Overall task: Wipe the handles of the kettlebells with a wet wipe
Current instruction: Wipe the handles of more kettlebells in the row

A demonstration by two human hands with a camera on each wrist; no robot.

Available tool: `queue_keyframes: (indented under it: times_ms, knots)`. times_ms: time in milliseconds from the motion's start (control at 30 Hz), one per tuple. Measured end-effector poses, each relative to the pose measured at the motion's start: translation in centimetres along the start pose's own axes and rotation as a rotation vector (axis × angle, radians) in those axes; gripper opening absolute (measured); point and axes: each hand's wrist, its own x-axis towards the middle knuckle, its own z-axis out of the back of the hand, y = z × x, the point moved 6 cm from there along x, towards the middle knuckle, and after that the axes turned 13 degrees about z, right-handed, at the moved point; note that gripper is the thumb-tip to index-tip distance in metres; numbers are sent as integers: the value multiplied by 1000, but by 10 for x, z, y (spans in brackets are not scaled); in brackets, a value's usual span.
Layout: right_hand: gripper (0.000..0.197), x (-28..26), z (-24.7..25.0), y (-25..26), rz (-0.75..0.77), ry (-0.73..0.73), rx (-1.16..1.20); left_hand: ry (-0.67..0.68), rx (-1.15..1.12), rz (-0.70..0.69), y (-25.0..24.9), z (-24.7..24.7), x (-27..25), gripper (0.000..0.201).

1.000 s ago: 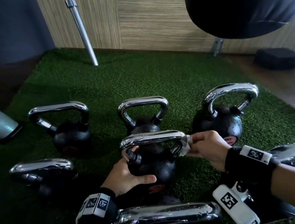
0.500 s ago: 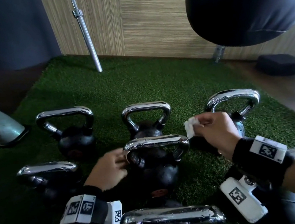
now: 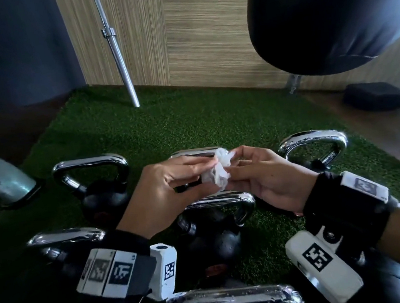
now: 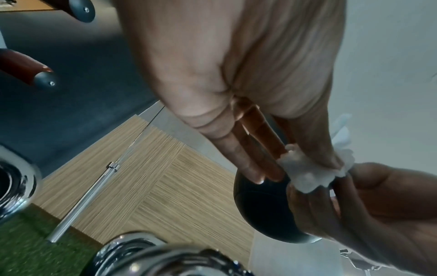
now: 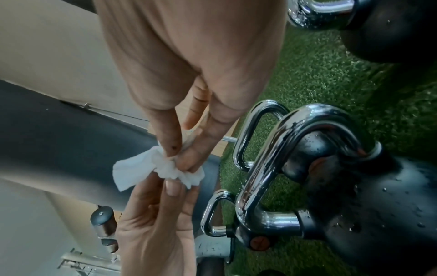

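Both hands are raised above the middle kettlebell [image 3: 212, 240], whose chrome handle [image 3: 225, 202] shows below them. A crumpled white wet wipe [image 3: 218, 173] hangs between the hands. My left hand [image 3: 172, 182] pinches its left side and my right hand [image 3: 257, 177] pinches its right side. The left wrist view shows the wipe [image 4: 312, 175] between thumb and fingertips of both hands. The right wrist view shows the wipe [image 5: 160, 168] bunched at the fingertips, with the wet chrome handle [image 5: 283, 149] to the right. Neither hand touches a kettlebell.
Several black kettlebells with chrome handles stand on green turf [image 3: 191, 127], among them one at back left [image 3: 97, 189] and one at back right [image 3: 317, 149]. A barbell [image 3: 115, 48] leans on the wood wall. A black punching bag [image 3: 327, 9] hangs at upper right.
My right hand lifted the wipe off the middle kettlebell's handle. My left hand let go of that kettlebell and rose to meet it. Both hands now hold the wipe.
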Motion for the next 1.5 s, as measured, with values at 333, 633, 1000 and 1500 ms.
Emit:
queue_keyframes:
  times_ms: [333, 633, 1000, 1500]
  knots:
    - [24, -1, 35, -16, -19, -95, -301, -161, 289, -98, 7, 10, -1, 27]
    - [33, -26, 105, -111, -327, -123, -697, -124, 615, -93, 28, -27, 6, 20]
    - [67, -21, 113, -136, -91, -128, -885, -249, 628, -14, 41, -6, -9, 19]
    - [58, -19, 114, -141, -8, -74, -913, -456, 237, 347, 99, 36, -47, 11]
